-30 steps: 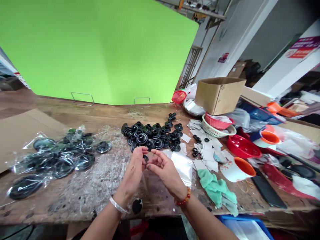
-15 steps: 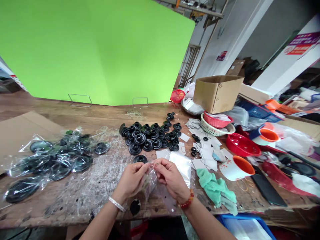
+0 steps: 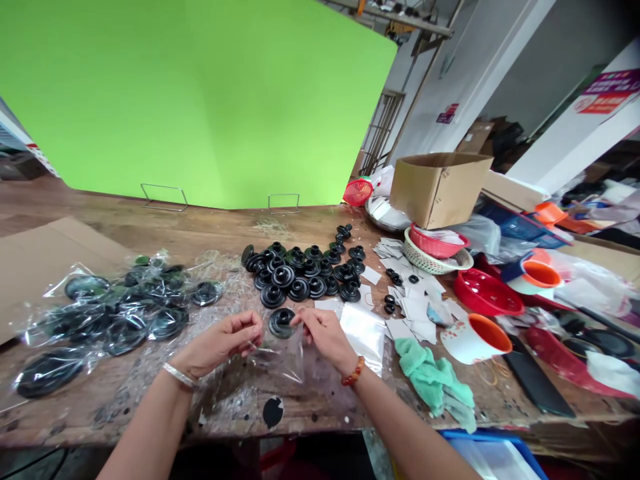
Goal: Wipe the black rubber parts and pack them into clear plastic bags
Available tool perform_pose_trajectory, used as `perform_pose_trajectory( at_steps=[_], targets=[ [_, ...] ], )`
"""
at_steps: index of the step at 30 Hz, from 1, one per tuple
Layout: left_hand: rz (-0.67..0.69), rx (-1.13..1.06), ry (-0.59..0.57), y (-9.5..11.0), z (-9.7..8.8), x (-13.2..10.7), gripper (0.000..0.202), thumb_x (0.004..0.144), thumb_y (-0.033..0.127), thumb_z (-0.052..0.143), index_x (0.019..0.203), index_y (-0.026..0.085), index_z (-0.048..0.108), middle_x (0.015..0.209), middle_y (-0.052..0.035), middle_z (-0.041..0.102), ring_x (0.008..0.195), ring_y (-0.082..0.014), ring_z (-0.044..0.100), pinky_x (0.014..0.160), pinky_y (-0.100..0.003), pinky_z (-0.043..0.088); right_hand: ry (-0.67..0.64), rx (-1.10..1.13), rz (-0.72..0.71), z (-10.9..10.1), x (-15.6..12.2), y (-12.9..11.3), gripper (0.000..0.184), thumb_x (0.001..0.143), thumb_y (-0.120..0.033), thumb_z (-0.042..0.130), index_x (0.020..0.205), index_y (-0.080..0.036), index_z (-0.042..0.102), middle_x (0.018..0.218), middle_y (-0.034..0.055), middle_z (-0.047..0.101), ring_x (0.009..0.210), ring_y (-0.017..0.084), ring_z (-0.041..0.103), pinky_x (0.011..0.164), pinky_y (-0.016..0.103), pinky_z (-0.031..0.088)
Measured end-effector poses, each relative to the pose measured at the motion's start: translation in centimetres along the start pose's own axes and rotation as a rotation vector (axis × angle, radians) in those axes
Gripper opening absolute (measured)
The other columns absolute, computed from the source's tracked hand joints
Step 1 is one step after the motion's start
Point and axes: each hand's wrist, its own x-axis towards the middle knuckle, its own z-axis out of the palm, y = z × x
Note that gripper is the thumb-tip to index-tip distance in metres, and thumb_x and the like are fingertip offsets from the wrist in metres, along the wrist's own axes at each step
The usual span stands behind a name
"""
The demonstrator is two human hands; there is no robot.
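A clear plastic bag [image 3: 287,363] is stretched between my two hands, low over the front of the bench. My right hand [image 3: 327,337] pinches its upper right edge. On the other side, my left hand [image 3: 227,341] is closed in a pinch at the bag's left edge. Just behind the bag, a single black stepped round part [image 3: 281,323] lies on the wood, close to my right fingertips. A pile of similar black parts [image 3: 300,273] sits farther back. To the left are several black parts in clear bags [image 3: 123,317].
Flat clear bags [image 3: 364,330] and white cards [image 3: 413,308] lie to the right, with a green cloth [image 3: 434,377], a white-and-orange cup [image 3: 475,339] and a red basket [image 3: 487,292]. A cardboard box [image 3: 437,190] stands behind. A green board [image 3: 200,107] closes the back.
My hands have moved apart, the left one going left. The bag, bunched up between my fingers before, now hangs spread out. The black round part behind it shows more fully.
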Motion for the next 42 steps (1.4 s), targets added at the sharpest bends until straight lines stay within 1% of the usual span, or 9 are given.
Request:
perform_pose_trajectory(
  at_steps=[3,6,9,15,21,26,29,35,42],
  targets=[
    [0.039,0.145,0.036,0.8,-0.7,-0.3,0.028,0.079,0.045,0.063,0.074,0.017,0.06,0.071,0.0002,0.057,0.059,-0.0104,0.046,0.057,-0.021,0.039,0.003,-0.316,-0.285,0.3,2.0,1.2,0.035,0.078,-0.009,0.051,0.107,-0.022,0.066,0.11,0.0062,0.064,0.096,0.018,0.057,0.085,0.033,0.045],
    [0.042,0.249,0.069,1.4,-0.6,-0.5,0.025,0.075,0.042,0.066,0.076,0.018,0.066,0.069,-0.0004,0.06,0.059,-0.0126,0.05,0.057,-0.022,0.042,-0.212,-0.464,-0.41,0.7,3.2,2.3,0.046,0.074,0.002,0.045,0.108,-0.021,0.065,0.112,0.0067,0.061,0.105,0.018,0.054,0.095,0.034,0.041],
    [0.049,0.355,0.106,1.6,-0.4,-0.6,0.021,0.073,0.039,0.067,0.077,0.018,0.07,0.066,-0.0003,0.062,0.056,-0.0128,0.05,0.054,-0.022,0.04,-0.201,-0.555,-0.427,0.5,3.4,2.3,0.035,0.078,-0.001,0.048,0.105,-0.018,0.063,0.103,0.0089,0.06,0.1,0.019,0.054,0.092,0.035,0.042],
    [0.132,0.536,0.219,1.3,1.1,-0.1,0.011,0.071,0.029,0.066,0.07,0.022,0.073,0.067,-0.0015,0.069,0.063,-0.0174,0.058,0.059,-0.024,0.041,0.266,-0.304,-0.247,-0.1,1.9,-2.0,0.022,0.082,-0.025,0.058,0.103,-0.018,0.058,0.094,0.0067,0.059,0.078,0.017,0.055,0.074,0.031,0.047],
    [0.342,0.573,0.298,0.1,3.2,1.2,0.01,0.076,0.029,0.066,0.074,0.024,0.075,0.077,-0.004,0.071,0.073,-0.0194,0.062,0.069,-0.027,0.044,0.262,-0.216,-0.117,0.6,0.3,-4.3,0.021,0.077,-0.035,0.063,0.088,-0.017,0.06,0.075,0.0014,0.059,0.064,0.014,0.052,0.061,0.027,0.044],
    [0.477,0.326,0.489,-1.4,4.1,1.9,0.01,0.075,0.031,0.068,0.075,0.021,0.07,0.103,-0.0077,0.062,0.1,-0.0225,0.057,0.082,-0.03,0.044,0.316,-0.353,-0.079,0.2,0.0,-3.2,0.016,0.075,-0.029,0.065,0.083,-0.016,0.061,0.074,0.0013,0.06,0.063,0.014,0.052,0.061,0.026,0.043],
    [0.392,-0.007,0.411,-1.9,4.8,2.3,0.013,0.074,0.032,0.07,0.077,0.02,0.066,0.126,-0.0075,0.054,0.112,-0.0239,0.052,0.082,-0.029,0.045,0.225,-0.404,-0.125,0.2,-0.3,-2.8,0.01,0.076,-0.024,0.064,0.082,-0.016,0.065,0.077,0.0024,0.063,0.068,0.014,0.054,0.063,0.026,0.043],
    [0.208,-0.543,0.334,-2.5,5.6,2.7,0.02,0.072,0.028,0.074,0.076,0.018,0.058,0.092,-0.0004,0.064,0.071,-0.0107,0.057,0.059,-0.019,0.043,0.031,-0.339,-0.193,-0.2,-0.8,-2.7,0.021,0.09,-0.026,0.049,0.09,-0.02,0.07,0.088,0.0029,0.068,0.08,0.015,0.058,0.073,0.026,0.044],
    [0.234,-0.594,0.277,-2.8,6.0,2.9,0.021,0.073,0.025,0.074,0.076,0.017,0.055,0.095,0.0001,0.062,0.075,-0.0108,0.059,0.066,-0.021,0.047,0.037,-0.324,-0.216,-0.8,-1.0,-1.8,0.009,0.08,-0.019,0.061,0.071,-0.018,0.06,0.075,0.0001,0.058,0.072,0.013,0.053,0.065,0.023,0.04]
  ],
)
